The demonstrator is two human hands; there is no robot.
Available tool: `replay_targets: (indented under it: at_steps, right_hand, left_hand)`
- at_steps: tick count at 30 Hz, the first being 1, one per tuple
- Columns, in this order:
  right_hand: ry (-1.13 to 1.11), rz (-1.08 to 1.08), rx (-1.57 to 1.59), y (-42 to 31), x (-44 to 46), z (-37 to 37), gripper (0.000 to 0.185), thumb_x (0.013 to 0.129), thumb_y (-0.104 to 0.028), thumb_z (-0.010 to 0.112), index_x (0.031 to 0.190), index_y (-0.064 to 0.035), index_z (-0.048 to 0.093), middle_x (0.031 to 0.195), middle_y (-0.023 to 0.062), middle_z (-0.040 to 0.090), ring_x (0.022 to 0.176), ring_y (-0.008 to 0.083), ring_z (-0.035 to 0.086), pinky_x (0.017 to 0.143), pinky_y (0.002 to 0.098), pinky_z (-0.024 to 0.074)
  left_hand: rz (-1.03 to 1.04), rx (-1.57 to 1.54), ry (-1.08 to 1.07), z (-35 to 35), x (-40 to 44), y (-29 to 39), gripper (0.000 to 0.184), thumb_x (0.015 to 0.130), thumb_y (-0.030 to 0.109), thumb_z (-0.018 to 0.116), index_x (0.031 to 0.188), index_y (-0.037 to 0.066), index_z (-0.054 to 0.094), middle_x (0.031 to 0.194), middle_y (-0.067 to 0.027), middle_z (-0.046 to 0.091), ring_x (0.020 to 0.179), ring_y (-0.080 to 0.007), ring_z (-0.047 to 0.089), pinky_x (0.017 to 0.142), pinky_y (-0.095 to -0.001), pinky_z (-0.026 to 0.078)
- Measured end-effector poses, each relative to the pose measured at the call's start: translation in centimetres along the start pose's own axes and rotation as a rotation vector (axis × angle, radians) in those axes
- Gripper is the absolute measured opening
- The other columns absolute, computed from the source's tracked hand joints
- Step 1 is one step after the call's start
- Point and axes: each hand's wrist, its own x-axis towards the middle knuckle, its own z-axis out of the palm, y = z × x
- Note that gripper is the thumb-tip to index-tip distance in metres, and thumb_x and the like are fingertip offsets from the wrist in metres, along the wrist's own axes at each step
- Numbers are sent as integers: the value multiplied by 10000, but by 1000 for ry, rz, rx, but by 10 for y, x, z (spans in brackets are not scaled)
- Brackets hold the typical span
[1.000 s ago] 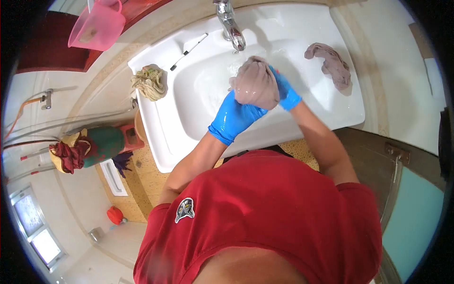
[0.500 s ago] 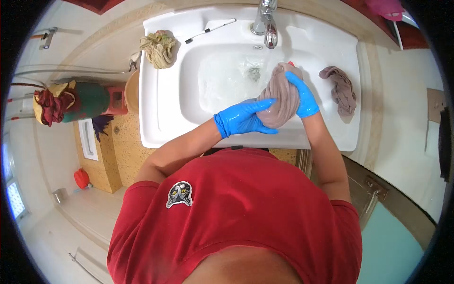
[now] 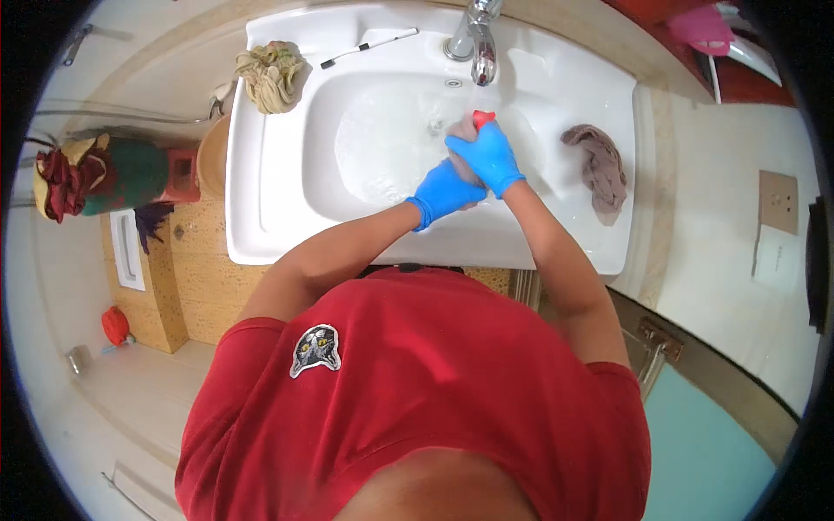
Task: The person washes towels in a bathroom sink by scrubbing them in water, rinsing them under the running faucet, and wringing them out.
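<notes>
Both my hands wear blue gloves and squeeze a wet mauve cloth (image 3: pixel 465 156) over the front of the white sink (image 3: pixel 320 148). My left hand (image 3: pixel 445 188) is wrapped round its lower part. From above and to the right, my right hand (image 3: pixel 489 156) grips the same cloth, its fingers closed. A small red thing (image 3: pixel 483 119) pokes out at the top of that hand. Just behind is the chrome tap (image 3: pixel 483 56), with water in the basin below it.
On the sink's right ledge lies a brownish cloth (image 3: pixel 599 169). A crumpled cream cloth (image 3: pixel 269 76) sits at the back left corner, beside a black-and-white pen (image 3: pixel 369 47). Left of the sink stand a tan bucket (image 3: pixel 213 158) and a green cylinder (image 3: pixel 135 174).
My hands have closed in on the mauve cloth, which was a wide, loose bundle and is now squeezed small. The camera view has shifted.
</notes>
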Motion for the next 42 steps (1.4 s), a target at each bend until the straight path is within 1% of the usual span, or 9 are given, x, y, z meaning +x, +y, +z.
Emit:
replay_targets:
  at_steps: [1, 5, 8, 10, 14, 17, 20, 27, 42]
  right_hand:
    - [-72, -205, 166, 4, 2, -6, 537, 735, -379, 668, 1101, -22, 502, 942, 170, 579, 875, 318, 583, 763, 399, 460]
    - [-231, -27, 1278, 25, -14, -61, 690, 874, -544, 426, 1359, -86, 249, 1318, 151, 398, 1186, 291, 429, 989, 411, 361]
    - [-81, 200, 1555, 31, -31, -58, 826, 815, -696, 309, 1390, -111, 209, 1402, 140, 289, 1263, 299, 336, 1061, 439, 267]
    - [-425, -92, 1901, 11, -46, -43, 865, 793, -733, 266, 1400, -121, 189, 1397, 129, 303, 1262, 307, 337, 1060, 460, 257]
    - [-328, -22, 2011, -4, -54, -45, 857, 790, -731, 270, 1398, -129, 210, 1371, 111, 349, 1234, 309, 372, 1041, 493, 274]
    - [-410, -82, 2084, 29, -43, -48, 771, 830, -647, 333, 1388, -121, 246, 1338, 117, 387, 1197, 307, 413, 1019, 495, 309]
    - [-207, 78, 1701, 30, -47, -66, 656, 840, -495, 467, 1348, -106, 323, 1272, 119, 452, 1110, 299, 488, 974, 485, 371]
    - [-309, 65, 1185, -22, -47, -111, 270, 776, -149, 603, 1019, -62, 527, 938, 12, 540, 882, 104, 527, 795, 263, 453]
    - [-61, -141, 520, 8, -20, -33, 298, 792, -101, 583, 1076, -27, 532, 845, 1, 533, 788, 90, 503, 729, 241, 433]
  left_hand:
    - [-70, -89, -40, -1, -6, 5, 463, 731, 338, 658, 1072, 38, 569, 957, -88, 618, 799, -160, 589, 678, -309, 479]
    - [-233, -985, -248, -8, -23, 28, 471, 771, 368, 632, 1137, 85, 543, 1031, -74, 608, 887, -188, 591, 737, -333, 486]
    - [-185, -1480, -469, -6, -27, 55, 574, 789, 382, 616, 1257, 101, 438, 1191, -103, 523, 1047, -258, 532, 869, -418, 448]
    - [-106, -1732, -619, 1, -34, 76, 655, 804, 388, 596, 1332, 99, 338, 1300, -123, 433, 1162, -309, 453, 967, -492, 380]
    - [-120, -1983, -924, 15, -26, 66, 703, 841, 471, 521, 1373, 105, 245, 1378, -144, 323, 1231, -356, 357, 1044, -541, 249]
    - [-41, -2094, -687, 16, -31, 64, 689, 833, 541, 506, 1346, 136, 288, 1309, -139, 380, 1140, -334, 430, 976, -492, 363]
    - [15, -1987, -961, 23, -30, 42, 675, 831, 599, 439, 1306, 129, 347, 1246, -130, 449, 1084, -286, 477, 863, -419, 445]
    - [-227, -1168, -593, -9, -46, 72, 432, 804, 295, 639, 1134, 60, 491, 943, -83, 591, 818, -204, 593, 644, -280, 491]
    - [-50, -403, 33, 25, -9, 20, 332, 729, 274, 697, 941, 37, 603, 804, -28, 606, 703, -94, 550, 601, -234, 451]
